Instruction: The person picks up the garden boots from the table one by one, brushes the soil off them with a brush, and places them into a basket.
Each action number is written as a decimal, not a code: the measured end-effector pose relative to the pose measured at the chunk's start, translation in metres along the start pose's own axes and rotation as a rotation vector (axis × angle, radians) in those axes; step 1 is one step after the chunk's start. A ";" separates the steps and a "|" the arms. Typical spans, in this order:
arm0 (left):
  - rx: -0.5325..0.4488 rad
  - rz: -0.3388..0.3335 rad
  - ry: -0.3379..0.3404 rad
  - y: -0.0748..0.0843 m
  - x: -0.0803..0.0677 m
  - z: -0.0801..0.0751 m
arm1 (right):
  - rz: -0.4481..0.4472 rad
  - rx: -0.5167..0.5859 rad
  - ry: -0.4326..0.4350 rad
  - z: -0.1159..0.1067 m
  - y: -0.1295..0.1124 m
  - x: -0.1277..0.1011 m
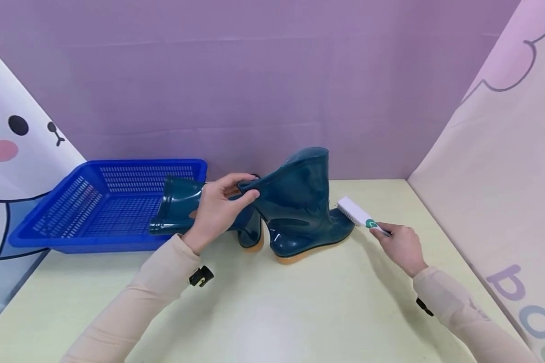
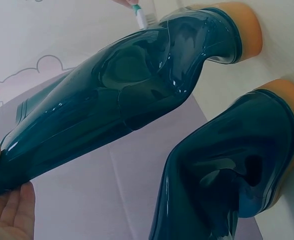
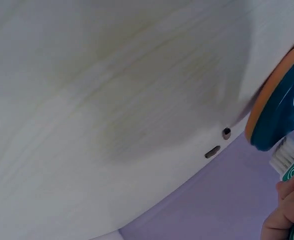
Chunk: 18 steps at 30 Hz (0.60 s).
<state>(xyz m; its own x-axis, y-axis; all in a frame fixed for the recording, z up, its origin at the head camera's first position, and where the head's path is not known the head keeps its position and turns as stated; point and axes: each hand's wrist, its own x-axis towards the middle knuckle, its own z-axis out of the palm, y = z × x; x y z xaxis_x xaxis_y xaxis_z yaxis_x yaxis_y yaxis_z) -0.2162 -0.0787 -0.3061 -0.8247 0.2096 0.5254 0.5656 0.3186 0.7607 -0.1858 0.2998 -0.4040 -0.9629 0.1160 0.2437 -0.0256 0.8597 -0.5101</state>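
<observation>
A dark teal rubber boot with a tan sole stands in the middle of the table, its toe pointing right. My left hand pinches the top edge of its shaft, thumb on one side and fingers on the other. In my right hand is a white scrubbing brush with a green-marked handle. Its bristles face the boot's toe, right at its surface. A second matching boot is behind my left hand, its shaft overlapping the basket; the left wrist view shows its creased foot.
A blue plastic basket with slotted walls stands on the left of the pale table. Behind rises a purple backdrop, with printed white sheets at both sides. Two small dark specks show on the table in the right wrist view.
</observation>
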 end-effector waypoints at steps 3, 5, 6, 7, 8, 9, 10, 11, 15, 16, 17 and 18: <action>-0.003 -0.006 -0.004 0.002 0.001 0.001 | 0.039 -0.008 -0.004 -0.003 0.005 0.000; -0.001 -0.013 -0.005 0.003 0.001 0.002 | 0.059 -0.006 0.000 -0.007 0.009 0.000; -0.002 -0.016 -0.005 0.003 0.002 0.003 | 0.065 0.000 0.002 -0.008 0.010 0.000; -0.002 -0.020 -0.004 0.004 0.002 0.003 | 0.066 0.001 0.008 -0.010 0.011 0.000; -0.004 -0.024 -0.004 0.004 0.002 0.003 | 0.068 0.005 0.012 -0.011 0.011 0.000; -0.005 -0.026 -0.005 0.005 0.001 0.004 | 0.068 0.009 0.014 -0.012 0.011 -0.001; -0.005 -0.029 -0.009 0.005 0.002 0.004 | 0.067 0.012 0.019 -0.013 0.011 -0.001; -0.007 -0.033 -0.015 0.006 0.002 0.004 | 0.068 0.012 0.024 -0.014 0.010 -0.002; 0.062 -0.103 -0.087 0.018 0.012 0.002 | 0.068 0.015 0.035 -0.018 0.004 -0.003; 0.105 -0.129 -0.123 0.024 0.018 0.002 | 0.064 0.016 0.039 -0.019 0.002 -0.003; 0.160 -0.156 -0.166 0.030 0.024 0.001 | 0.059 0.015 0.042 -0.020 0.000 -0.002; 0.225 -0.185 -0.214 0.037 0.031 0.001 | 0.054 0.013 0.047 -0.020 -0.001 -0.002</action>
<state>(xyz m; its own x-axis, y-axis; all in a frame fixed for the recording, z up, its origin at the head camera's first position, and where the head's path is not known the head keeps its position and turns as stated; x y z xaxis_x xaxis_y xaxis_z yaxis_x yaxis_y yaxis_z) -0.2206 -0.0595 -0.2619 -0.9092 0.3106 0.2773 0.4107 0.5596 0.7199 -0.1782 0.3087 -0.3870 -0.9492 0.1852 0.2542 0.0217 0.8450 -0.5343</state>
